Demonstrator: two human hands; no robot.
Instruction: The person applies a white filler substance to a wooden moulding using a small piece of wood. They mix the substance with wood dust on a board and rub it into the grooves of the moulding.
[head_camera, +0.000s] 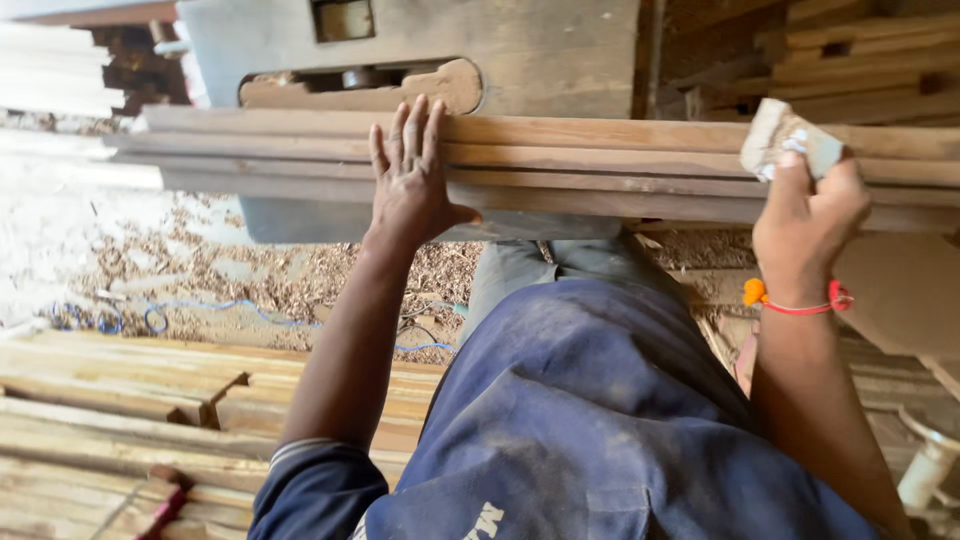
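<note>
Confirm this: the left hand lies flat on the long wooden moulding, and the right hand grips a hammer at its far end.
Wrong on the tool. In the head view the right hand grips a small sanding block, no hammer. The left hand does lie flat on the long wooden moulding.

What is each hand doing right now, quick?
Left hand: open, flat on the wooden moulding strips.
Right hand: closed around a sanding block held against the strips.
</note>
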